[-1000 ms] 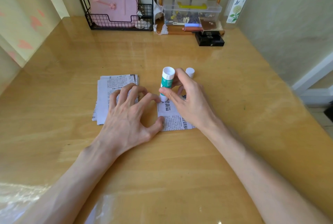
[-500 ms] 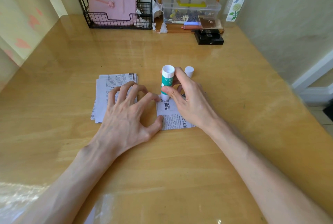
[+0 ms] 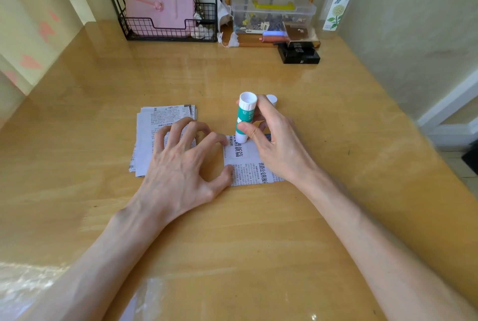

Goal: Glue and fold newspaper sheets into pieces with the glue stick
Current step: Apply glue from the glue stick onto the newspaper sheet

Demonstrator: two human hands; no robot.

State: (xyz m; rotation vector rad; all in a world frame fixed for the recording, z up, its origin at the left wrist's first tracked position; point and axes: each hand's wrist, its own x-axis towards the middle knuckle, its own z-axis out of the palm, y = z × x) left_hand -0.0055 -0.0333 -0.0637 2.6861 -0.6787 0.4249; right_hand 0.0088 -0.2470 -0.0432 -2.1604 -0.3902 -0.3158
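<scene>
Two grips are working one newspaper sheet on the worktop. The left grip, fingers spread, is pinning its left edge. The right grip is pinching the upright glue stick, tip on paper. The thin, light sheet is probably wrinkling easily, so pinning beside the glued spot is looking wise.

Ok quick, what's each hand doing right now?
Left hand: open, fingertips pressing down the newspaper piece.
Right hand: holding the glue stick, its tip on that piece.
</scene>
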